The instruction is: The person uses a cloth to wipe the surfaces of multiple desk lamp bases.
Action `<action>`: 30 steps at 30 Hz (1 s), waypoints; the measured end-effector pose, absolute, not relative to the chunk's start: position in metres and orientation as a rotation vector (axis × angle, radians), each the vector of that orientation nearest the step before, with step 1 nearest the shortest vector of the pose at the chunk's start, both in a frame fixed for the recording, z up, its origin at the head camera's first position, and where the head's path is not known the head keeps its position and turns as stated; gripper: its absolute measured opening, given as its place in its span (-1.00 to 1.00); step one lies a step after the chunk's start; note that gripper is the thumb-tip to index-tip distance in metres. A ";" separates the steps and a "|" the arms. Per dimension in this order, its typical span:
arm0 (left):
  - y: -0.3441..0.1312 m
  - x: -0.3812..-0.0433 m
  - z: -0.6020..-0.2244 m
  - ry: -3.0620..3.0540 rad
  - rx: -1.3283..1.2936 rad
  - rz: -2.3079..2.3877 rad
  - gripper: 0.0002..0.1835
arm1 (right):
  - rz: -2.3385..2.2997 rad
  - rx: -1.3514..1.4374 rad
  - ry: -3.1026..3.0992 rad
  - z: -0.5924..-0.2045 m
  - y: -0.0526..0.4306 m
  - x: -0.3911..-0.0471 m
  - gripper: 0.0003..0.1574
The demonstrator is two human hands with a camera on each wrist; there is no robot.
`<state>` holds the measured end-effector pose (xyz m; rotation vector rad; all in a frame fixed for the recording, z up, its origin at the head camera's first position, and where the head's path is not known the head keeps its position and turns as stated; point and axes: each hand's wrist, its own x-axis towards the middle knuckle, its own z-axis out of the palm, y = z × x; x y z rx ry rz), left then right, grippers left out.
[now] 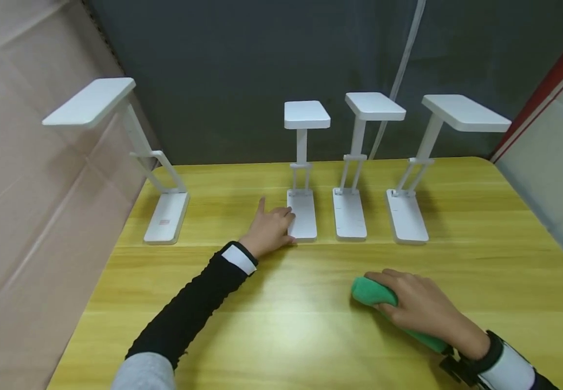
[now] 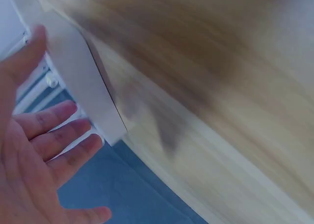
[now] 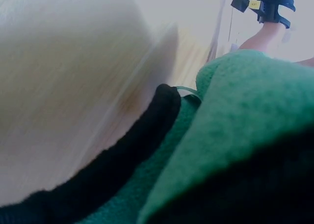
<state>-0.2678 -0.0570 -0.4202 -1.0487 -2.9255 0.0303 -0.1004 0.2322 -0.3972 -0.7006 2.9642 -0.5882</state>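
Four-legged stands are absent; several white folding desk lamps line the table's back half, among them a lamp (image 1: 302, 214) left of the middle. At that lamp's base is my left hand (image 1: 270, 227), its fingertips over the left edge and its thumb side toward me. The left wrist view shows the same hand (image 2: 41, 150) with fingers extended and spread near a white base (image 2: 83, 76). My right hand (image 1: 415, 303) grips a bunched green cloth (image 1: 371, 291) low over the front right of the table. Folds of this cloth (image 3: 255, 106) cover much of the right wrist view.
Another white lamp (image 1: 167, 216) stands at the far left. Two more lamps, one right of the middle (image 1: 349, 214) and one farther right (image 1: 407, 216), stand beside the touched one. Behind the wooden table (image 1: 281, 336) hangs a dark curtain (image 1: 233, 81).
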 end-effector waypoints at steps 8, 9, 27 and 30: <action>-0.166 -0.270 -0.395 -3.037 -0.734 -0.200 -0.39 | -0.587 -0.669 2.978 -0.401 0.233 -0.097 -0.36; -0.187 -0.272 -0.391 -3.044 -0.663 -0.203 -0.43 | -0.586 -0.670 2.982 -0.402 0.233 -0.097 -0.36; -0.333 -0.285 -0.420 -3.328 -0.291 -0.572 -0.23 | -0.582 -0.717 2.973 -0.398 0.224 -0.101 -0.36; -0.325 -0.274 -0.416 -3.312 -0.330 -0.527 -0.25 | -0.577 -0.713 2.980 -0.398 0.225 -0.100 -0.36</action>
